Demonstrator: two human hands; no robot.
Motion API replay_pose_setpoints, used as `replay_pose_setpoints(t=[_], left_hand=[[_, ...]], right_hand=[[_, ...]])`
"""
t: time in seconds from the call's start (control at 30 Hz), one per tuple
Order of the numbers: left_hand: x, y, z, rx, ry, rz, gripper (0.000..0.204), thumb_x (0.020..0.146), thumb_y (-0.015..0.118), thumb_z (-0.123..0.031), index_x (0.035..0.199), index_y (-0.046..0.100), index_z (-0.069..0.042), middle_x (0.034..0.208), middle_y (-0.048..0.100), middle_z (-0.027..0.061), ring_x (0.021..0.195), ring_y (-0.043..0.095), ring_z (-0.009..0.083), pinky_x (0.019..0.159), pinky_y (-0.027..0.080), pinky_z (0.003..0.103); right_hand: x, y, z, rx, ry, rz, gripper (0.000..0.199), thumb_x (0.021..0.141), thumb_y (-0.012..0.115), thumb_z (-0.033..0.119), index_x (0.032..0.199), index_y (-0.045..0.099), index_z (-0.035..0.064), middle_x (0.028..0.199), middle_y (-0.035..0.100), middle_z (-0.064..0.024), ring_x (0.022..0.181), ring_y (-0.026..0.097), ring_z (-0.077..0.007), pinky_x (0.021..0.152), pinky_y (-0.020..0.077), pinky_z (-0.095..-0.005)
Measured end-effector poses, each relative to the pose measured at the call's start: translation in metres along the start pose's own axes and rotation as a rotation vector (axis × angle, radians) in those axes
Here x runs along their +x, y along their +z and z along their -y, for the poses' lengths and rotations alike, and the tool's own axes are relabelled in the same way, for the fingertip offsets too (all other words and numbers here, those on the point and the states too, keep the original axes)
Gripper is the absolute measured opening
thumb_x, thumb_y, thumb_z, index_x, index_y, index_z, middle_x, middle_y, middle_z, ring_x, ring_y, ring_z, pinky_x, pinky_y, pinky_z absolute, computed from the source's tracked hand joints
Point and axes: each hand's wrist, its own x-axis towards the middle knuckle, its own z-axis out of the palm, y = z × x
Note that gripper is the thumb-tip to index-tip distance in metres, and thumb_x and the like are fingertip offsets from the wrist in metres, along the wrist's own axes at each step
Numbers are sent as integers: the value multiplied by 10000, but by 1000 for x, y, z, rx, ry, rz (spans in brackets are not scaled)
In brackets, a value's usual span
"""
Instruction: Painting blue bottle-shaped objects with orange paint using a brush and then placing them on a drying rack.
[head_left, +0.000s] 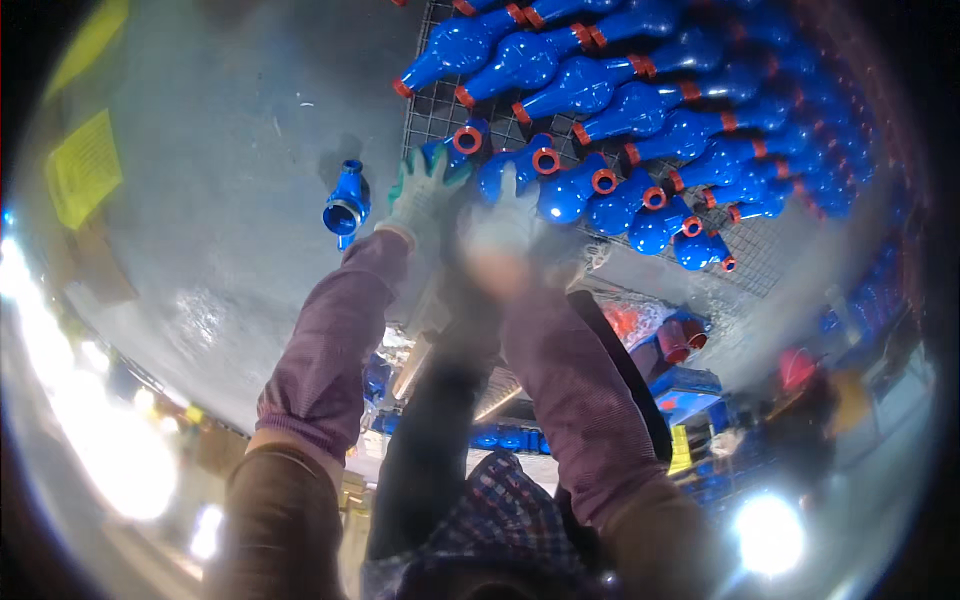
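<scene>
My left hand (428, 192) wears a pale glove with green on it. Its fingers are spread, and their tips reach the near side of a glossy blue bulb-shaped fitting (437, 151) with a red ring at its end. Beside it, my right hand (503, 222), also gloved, is blurred; its fingers stretch over the neighbouring blue fitting (522, 170). Both fittings lie along the near edge of a wire mesh rack (425, 107). Left of my left hand, a smaller blue fitting with a round opening (347, 205) stands apart on a grey surface (230, 190).
Rows of similar blue fittings (585, 85) with red ends cover the mesh to the far right. Yellow sheets (85, 168) lie at the left. Dark red cylindrical parts (673, 341) and a blue box (685, 380) are below right. A person (800, 410) appears blurred at the right.
</scene>
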Motion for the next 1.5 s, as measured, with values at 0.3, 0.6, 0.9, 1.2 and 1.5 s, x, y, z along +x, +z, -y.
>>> replay_pose_setpoints(t=[0.3, 0.6, 0.9, 1.2, 1.5], left_hand=[[22, 42, 7, 1, 83, -409, 757, 729, 750, -213, 1388, 451, -437, 1405, 395, 194, 1208, 441, 447, 948, 472, 531], [-16, -34, 26, -150, 39, 19, 771, 657, 820, -299, 1357, 504, -351, 1323, 428, 226, 1145, 501, 428, 884, 507, 516], [-233, -179, 3, -1022, -472, -128, 846, 580, 914, -309, 1322, 537, -154, 1268, 532, 179, 1146, 553, 335, 939, 495, 449], [-361, -329, -14, -2115, -462, -390, 643, 812, 742, -117, 1362, 411, -143, 1230, 557, 81, 1044, 633, 231, 754, 609, 372], [-368, -402, 12, -2336, -322, -287, 574, 857, 715, -126, 1348, 419, -146, 1174, 571, 77, 969, 646, 240, 708, 588, 416]], right_hand=[[49, 30, 3, -221, 245, -121, 790, 680, 816, 238, 1341, 399, 351, 1271, 348, -245, 1155, 427, -437, 894, 474, -502], [11, -21, 26, -17, 194, 24, 803, 591, 874, 360, 1302, 502, 318, 1289, 405, -246, 1181, 453, -429, 903, 488, -485], [-134, -213, -10, 912, -147, 507, 806, 663, 783, 234, 1378, 461, 44, 1229, 584, -148, 1107, 578, -242, 979, 462, -361], [-274, -373, -14, 1790, 57, 624, 753, 868, 700, 311, 1475, 344, 45, 1403, 503, -145, 1268, 527, -280, 1049, 468, -422], [-316, -409, 37, 1840, -55, 383, 668, 882, 647, 362, 1421, 420, 39, 1381, 525, -169, 1212, 570, -339, 964, 521, -533]])
